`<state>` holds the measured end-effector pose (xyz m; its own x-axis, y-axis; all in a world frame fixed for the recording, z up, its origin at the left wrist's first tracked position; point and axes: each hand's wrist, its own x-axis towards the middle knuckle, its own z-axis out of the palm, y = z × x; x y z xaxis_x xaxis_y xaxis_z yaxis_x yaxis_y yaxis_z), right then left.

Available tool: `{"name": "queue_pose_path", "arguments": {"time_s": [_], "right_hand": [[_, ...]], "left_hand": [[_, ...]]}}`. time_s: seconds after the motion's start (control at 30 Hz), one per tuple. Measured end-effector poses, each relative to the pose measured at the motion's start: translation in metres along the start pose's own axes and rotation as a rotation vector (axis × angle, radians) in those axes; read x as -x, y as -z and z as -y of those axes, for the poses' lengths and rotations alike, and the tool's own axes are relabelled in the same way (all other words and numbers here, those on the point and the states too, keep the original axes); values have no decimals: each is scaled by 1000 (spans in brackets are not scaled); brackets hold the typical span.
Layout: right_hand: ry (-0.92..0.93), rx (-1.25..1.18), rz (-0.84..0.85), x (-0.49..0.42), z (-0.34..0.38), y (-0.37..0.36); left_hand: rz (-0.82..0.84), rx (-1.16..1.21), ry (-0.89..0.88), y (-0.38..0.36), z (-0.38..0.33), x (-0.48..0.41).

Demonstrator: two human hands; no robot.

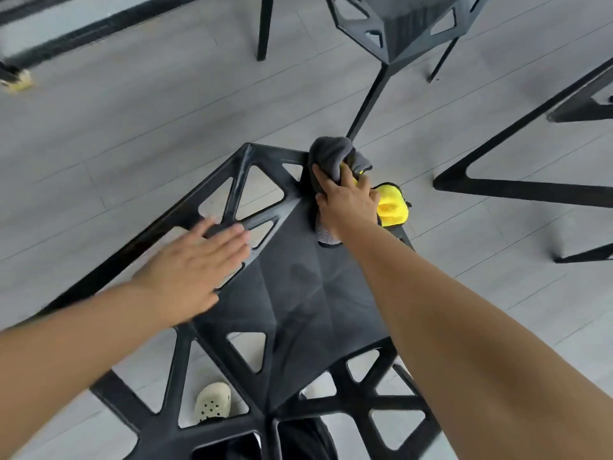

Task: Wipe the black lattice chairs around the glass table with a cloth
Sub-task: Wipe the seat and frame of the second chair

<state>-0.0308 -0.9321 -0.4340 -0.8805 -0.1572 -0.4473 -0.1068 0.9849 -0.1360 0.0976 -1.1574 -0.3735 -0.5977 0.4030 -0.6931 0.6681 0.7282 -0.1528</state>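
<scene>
A black lattice chair (298, 293) fills the lower middle of the head view, its seat facing up at me. My right hand (348, 200) presses a grey and yellow cloth (331, 156) against the far front corner of the seat. The cloth's yellow side (391, 204) hangs off the right of that corner. My left hand (195, 263) lies flat with fingers spread on the left lattice rim of the same chair, holding nothing.
A second black lattice chair (401, 31) stands at the top, one leg reaching down to the cloth. Black table legs (517, 134) cross the right side. A cream perforated shoe (212, 403) shows through the lattice below. A yellow-tipped item (16, 83) lies top left on the grey floor.
</scene>
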Motion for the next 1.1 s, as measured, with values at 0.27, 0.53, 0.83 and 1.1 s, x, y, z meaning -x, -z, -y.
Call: {"name": "queue_pose_path", "arguments": {"time_s": [0.27, 0.53, 0.83, 1.1], "right_hand": [[-187, -215, -26, 28, -49, -6], [-567, -381, 24, 86, -112, -25], [-173, -310, 38, 12, -54, -4], [-264, -260, 76, 95, -121, -23]], "left_hand": [[200, 410, -55, 16, -124, -47], [262, 396, -22, 19, -129, -57], [365, 434, 7, 25, -130, -60], [396, 352, 13, 32, -132, -61]]}}
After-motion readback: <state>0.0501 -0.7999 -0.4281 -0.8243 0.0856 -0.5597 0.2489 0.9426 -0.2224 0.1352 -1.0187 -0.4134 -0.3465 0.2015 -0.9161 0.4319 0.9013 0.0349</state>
